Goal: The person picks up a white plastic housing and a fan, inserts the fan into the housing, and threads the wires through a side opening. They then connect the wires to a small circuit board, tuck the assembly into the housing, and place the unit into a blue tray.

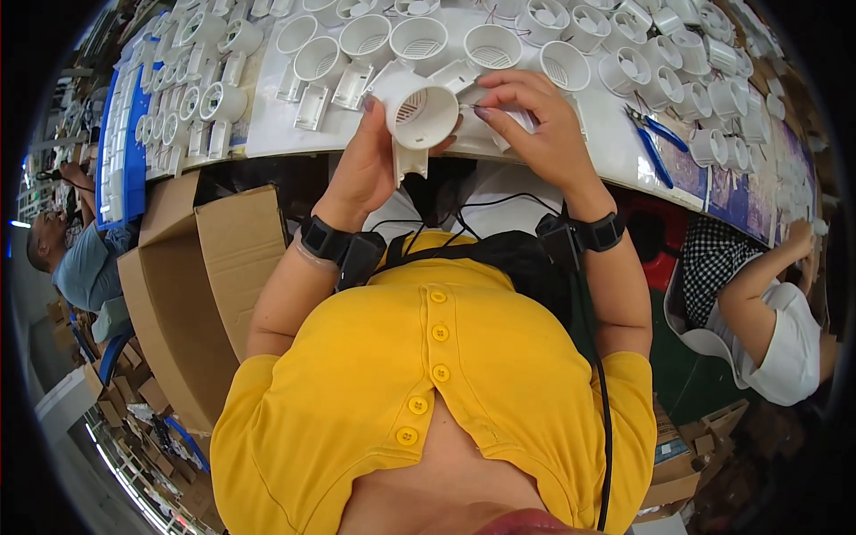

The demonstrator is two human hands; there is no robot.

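My left hand [366,165] is closed around a white round plastic housing [399,94]. Its open mouth faces me, slots show in its bottom, and a short bracket-like arm points down from its side. Close to the right rim of that housing, my right hand [539,125] pinches thumb and forefinger together. A thin, small piece seems to stick out between those fingertips, too small to name. Several similar white housings [419,43] stand on the table just beyond my hands, some with rectangular arms attached.
Blue-handled pliers [655,147] lie on the white table [615,156] to the right, near more housings. At the left are a blue tray [134,169] and an open cardboard box [169,294]. Other people sit at left [89,259] and right [767,330]. Black cables [464,214] hang between my wrists.
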